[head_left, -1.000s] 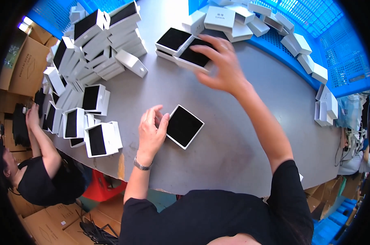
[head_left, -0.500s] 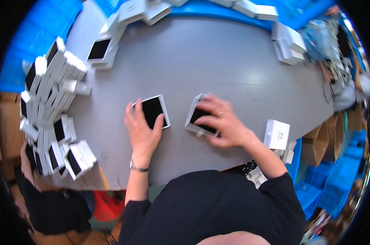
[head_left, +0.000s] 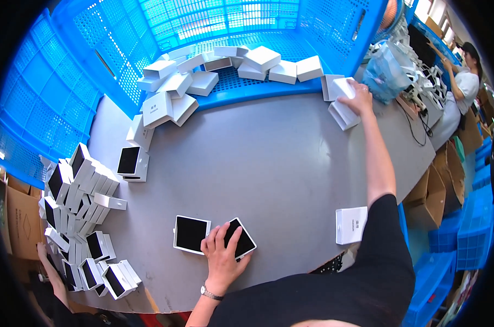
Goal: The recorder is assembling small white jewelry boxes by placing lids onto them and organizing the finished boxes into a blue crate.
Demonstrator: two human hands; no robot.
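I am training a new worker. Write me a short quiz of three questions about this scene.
1. True or false: the left hand rests on a box with a black inside.
2. What does the right hand touch? A) a white box B) a cable C) a cardboard carton
3. What colour is the big crate behind the table?

Key: 1 true; 2 A; 3 blue.
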